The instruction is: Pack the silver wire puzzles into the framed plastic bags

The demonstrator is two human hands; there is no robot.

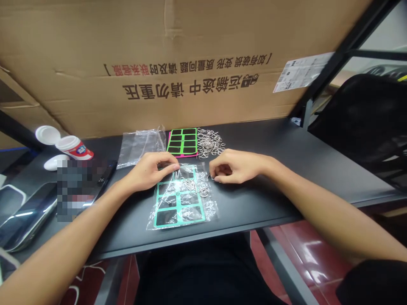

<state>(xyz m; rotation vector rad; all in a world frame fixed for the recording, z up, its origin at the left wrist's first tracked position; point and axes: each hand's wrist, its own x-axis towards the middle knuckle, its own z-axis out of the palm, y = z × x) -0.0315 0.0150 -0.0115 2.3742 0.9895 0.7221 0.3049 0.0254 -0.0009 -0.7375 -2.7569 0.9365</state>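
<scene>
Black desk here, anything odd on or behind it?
Yes: the printing on the cardboard behind it is upside down, as if it were inverted. The silver wire pieces lie in a loose heap, perhaps deliberately.

Through the head camera I can read two upside-down lines on the big cardboard box [203,25] at the far side: the larger, black one [184,89] says 运输途中请勿重压 beside a small truck sign [250,80], and the smaller one [190,65] says 如有破损 变形 质量问题 请及时联系客服, its last four characters red. A dark flat thing [106,171] on the left shows me "26". I can't make out the white label [302,72] on the box's right or the blue logo [81,150] on the red-and-white tub [71,144] at far left.
</scene>
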